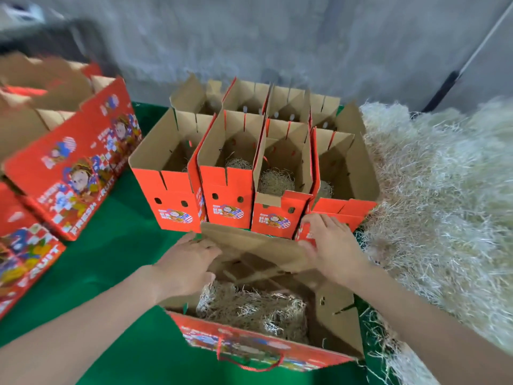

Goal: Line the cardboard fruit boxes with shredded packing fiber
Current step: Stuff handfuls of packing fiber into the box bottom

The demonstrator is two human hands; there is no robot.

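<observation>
A red printed cardboard fruit box (249, 347) stands open in front of me, with pale shredded fiber (249, 307) lying on its bottom. My left hand (186, 262) rests flat on the left side of its far flap (255, 245). My right hand (330, 245) grips the flap's right end at a red corner. Behind it stand several open red boxes (227, 201) in two rows; the front ones hold small nests of fiber (274, 182). A large heap of loose fiber (444, 207) lies to the right.
A green cloth (111, 257) covers the table. More red fruit boxes (72, 173) are stacked and tilted at the left. A grey wall (249, 37) runs behind, with a dark-handled pole (449, 84) leaning at the right.
</observation>
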